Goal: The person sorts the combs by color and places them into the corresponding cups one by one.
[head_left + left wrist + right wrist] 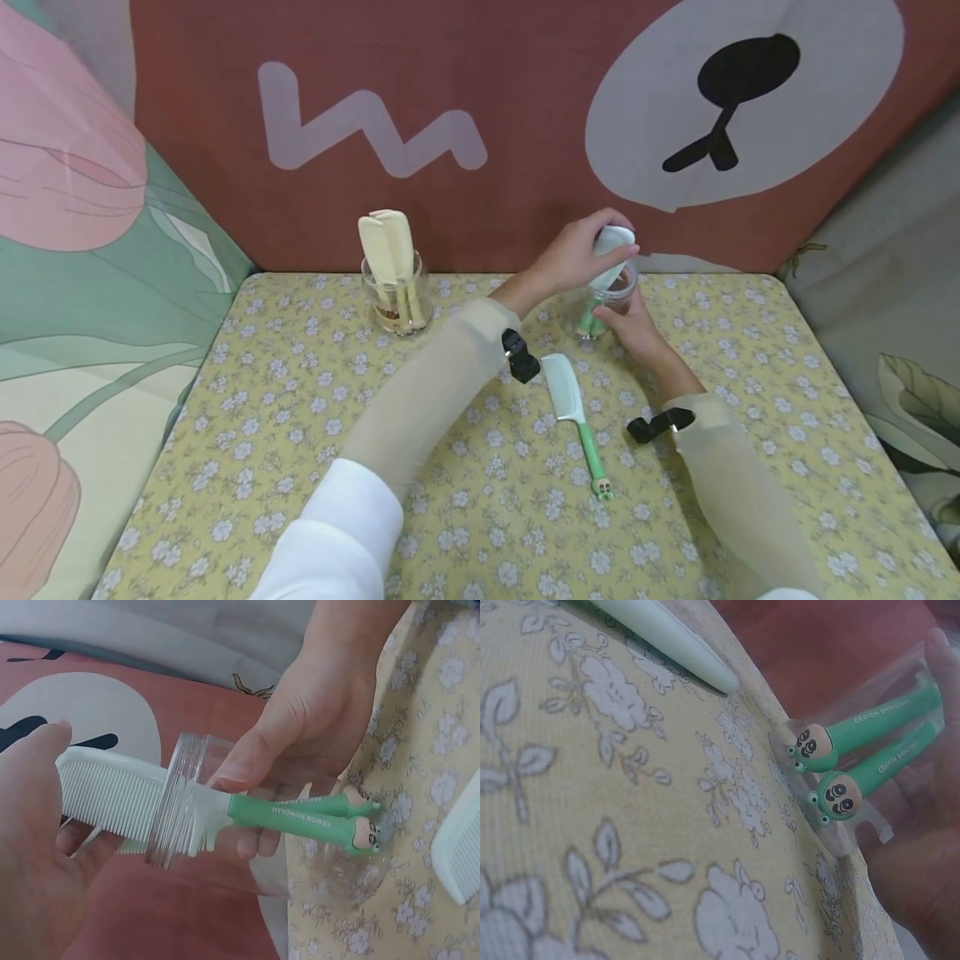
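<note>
My left hand (pixel 570 257) grips the pale mint heads of combs (pixel 116 791) above the mouth of a clear jar (pixel 178 832). Two green handles (pixel 874 724) with small cartoon-face ends point down inside the jar, near its bottom. With its thumb on the near side and fingers behind, my right hand (pixel 639 333) holds the jar by its side. Another comb (pixel 566 387) with a mint head and green handle lies on the table in front of the jar, between my forearms.
To the left on the table stands a second clear jar (pixel 369 287) with several cream combs (pixel 390 246) in it, heads up. A yellow flowered cloth (pixel 285 433) covers the table. Behind its far edge hangs a reddish-brown printed backdrop (pixel 450 217).
</note>
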`<state>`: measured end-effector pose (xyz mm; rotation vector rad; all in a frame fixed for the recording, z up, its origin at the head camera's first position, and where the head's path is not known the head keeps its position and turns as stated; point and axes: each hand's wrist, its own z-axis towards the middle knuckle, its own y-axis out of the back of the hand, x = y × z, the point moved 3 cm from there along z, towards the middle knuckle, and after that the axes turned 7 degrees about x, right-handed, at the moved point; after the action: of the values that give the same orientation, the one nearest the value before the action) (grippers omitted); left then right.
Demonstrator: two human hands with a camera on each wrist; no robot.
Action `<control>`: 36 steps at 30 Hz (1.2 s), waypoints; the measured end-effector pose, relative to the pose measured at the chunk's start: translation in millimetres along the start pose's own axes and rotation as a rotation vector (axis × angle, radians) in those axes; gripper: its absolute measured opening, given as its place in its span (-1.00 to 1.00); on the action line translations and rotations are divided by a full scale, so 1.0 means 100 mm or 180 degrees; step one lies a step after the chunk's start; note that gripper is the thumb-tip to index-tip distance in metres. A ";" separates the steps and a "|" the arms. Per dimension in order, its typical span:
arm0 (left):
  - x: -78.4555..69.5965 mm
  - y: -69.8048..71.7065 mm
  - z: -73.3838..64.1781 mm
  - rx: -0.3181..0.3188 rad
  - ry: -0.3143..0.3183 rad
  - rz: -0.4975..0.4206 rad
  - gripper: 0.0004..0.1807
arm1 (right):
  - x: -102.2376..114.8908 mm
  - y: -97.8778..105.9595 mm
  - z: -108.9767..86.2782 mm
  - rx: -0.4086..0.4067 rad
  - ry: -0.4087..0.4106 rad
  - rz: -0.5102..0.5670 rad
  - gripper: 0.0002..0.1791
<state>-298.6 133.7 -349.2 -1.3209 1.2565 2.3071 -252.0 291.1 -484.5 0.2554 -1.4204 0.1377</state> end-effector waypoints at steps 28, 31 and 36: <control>0.01 0.38 -0.45 -0.0163 -0.0273 0.0447 -0.40 | 0.02 -0.05 0.05 -0.0065 0.0110 -0.0016 -0.08; 0.07 0.38 -0.56 0.0004 -0.0131 0.0568 -0.34 | 0.02 -0.05 0.05 -0.0083 0.0124 0.0022 -0.08; 0.19 0.35 -0.77 0.0299 0.0105 0.0805 -0.25 | 0.00 -0.06 0.05 -0.0039 0.0187 0.0038 -0.08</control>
<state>-281.2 50.3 -362.4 -1.2368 1.6051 2.3614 -255.7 284.1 -484.3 0.2311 -1.3642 0.1453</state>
